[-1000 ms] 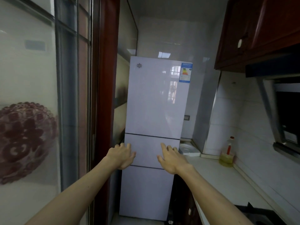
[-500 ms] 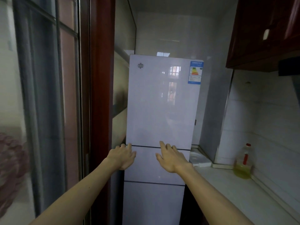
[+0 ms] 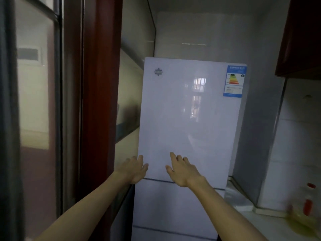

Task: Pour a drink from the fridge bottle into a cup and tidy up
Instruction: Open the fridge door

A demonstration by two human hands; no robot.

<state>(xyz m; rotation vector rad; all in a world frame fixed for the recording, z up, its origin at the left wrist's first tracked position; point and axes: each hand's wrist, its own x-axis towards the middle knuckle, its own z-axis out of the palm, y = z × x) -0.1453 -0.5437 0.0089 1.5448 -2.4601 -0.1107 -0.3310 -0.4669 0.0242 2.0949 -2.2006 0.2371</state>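
A tall white fridge (image 3: 189, 119) with three doors stands straight ahead, all doors closed. An energy label (image 3: 234, 80) is stuck at its top right corner. My left hand (image 3: 134, 169) is stretched out at the left edge of the top door, near its bottom, fingers spread and holding nothing. My right hand (image 3: 182, 169) reaches toward the lower middle of the same door, fingers apart and empty. No bottle or cup for the drink is visible.
A dark red door frame (image 3: 100, 101) and glass sliding panels (image 3: 36, 110) line the left. A white counter (image 3: 278, 225) runs along the right with a yellow oil bottle (image 3: 307, 213) on it. Dark wall cabinets (image 3: 302, 37) hang at upper right.
The view has closed in on the fridge, which now looks larger. Both hands, earlier over the middle door, now lie at the bottom of the top door.
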